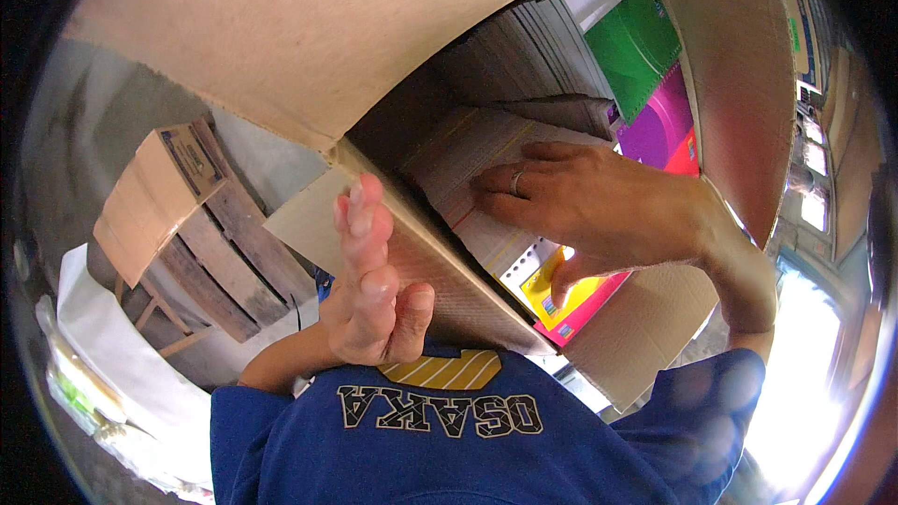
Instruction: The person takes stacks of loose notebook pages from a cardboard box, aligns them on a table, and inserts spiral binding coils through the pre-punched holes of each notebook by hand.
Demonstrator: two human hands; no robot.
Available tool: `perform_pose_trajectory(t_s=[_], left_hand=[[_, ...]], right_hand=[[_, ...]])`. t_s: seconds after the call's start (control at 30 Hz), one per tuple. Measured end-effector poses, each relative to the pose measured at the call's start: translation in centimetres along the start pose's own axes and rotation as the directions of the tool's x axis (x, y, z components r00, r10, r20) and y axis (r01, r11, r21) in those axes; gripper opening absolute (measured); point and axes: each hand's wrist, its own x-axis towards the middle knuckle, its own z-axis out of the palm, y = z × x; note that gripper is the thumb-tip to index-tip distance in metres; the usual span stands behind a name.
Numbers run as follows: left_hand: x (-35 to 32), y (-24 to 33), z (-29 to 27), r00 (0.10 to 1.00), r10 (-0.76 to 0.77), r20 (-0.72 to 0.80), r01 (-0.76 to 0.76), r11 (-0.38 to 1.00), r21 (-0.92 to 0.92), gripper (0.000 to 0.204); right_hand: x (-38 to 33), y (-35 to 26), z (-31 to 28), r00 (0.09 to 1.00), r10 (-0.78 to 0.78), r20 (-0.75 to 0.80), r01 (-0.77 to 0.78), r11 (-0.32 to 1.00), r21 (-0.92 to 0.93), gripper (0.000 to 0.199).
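A large open cardboard box (440, 271) stands in front of me with its flaps spread. My right hand (589, 201), wearing a ring, reaches inside with fingers apart, resting on a flat piece of brown cardboard (458, 145). Notebooks with green (641, 47), purple (664, 117) and yellow (585, 292) covers show around that cardboard, with red and pink edges beside them. My left hand (365, 285) is raised beside the box's left side, its fingers stretched out and holding nothing. Whether it touches the box, I cannot tell. The box's deeper left part is dark.
The big upper flap (309, 19) blocks the far left, and another flap (739, 65) stands up on the right. A smaller carton (154, 192) sits on a wooden crate (220, 262) at left. White sheeting (131, 346) lies near it.
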Motion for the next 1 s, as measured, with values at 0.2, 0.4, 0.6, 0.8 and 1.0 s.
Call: perform_pose_trajectory(t_s=[0.2,0.4,0.6,0.8,1.0], left_hand=[[-0.4,-0.2,0.6,0.995,0.001,-0.097,-0.006,0.999,-0.050,0.058],[0.3,0.1,-0.6,0.994,0.001,0.111,-0.009,0.997,0.075,0.072],[0.2,-0.5,-0.4,0.994,-0.016,0.112,-0.003,0.986,0.170,0.073],[0.4,-0.7,0.8,1.000,-0.004,0.020,0.000,0.982,0.189,0.063],[3.2,2.1,1.4,0.997,-0.071,0.032,0.053,0.923,0.381,0.063]], right_hand=[[-0.9,-1.1,0.2,0.992,-0.001,-0.129,0.003,1.000,0.021,0.080],[-1.6,-0.7,0.9,0.958,-0.074,-0.276,0.051,0.995,-0.090,0.073],[0.7,0.2,-1.6,0.983,-0.129,0.129,0.110,0.983,0.144,0.084],[-2.1,0.2,-2.8,0.994,-0.049,-0.096,0.060,0.992,0.111,0.080],[-6.5,0.7,-1.6,0.940,0.048,-0.337,0.106,0.900,0.423,0.073]])
